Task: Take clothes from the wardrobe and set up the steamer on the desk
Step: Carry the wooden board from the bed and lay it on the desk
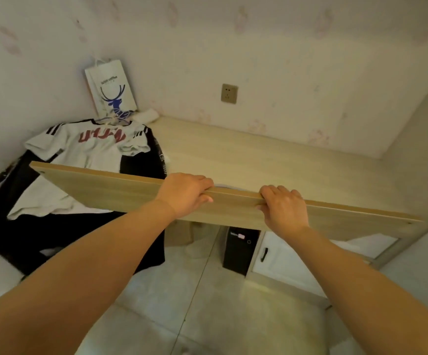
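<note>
Paper bag [112, 88] print blurred, shirt [90, 147] lettering unreadable

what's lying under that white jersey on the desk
A black garment lies spread beneath the white jersey, showing around its edges. The wooden board in both hands covers the jersey's middle.

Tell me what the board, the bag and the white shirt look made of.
Board: looks like laminated wood, matte pale grain, with a thin straight edge.
Bag: seems paper, stiff flat sides, printed deer logo, cord handles.
White shirt: soft fabric, probably knit jersey; it wrinkles and drapes.
</note>
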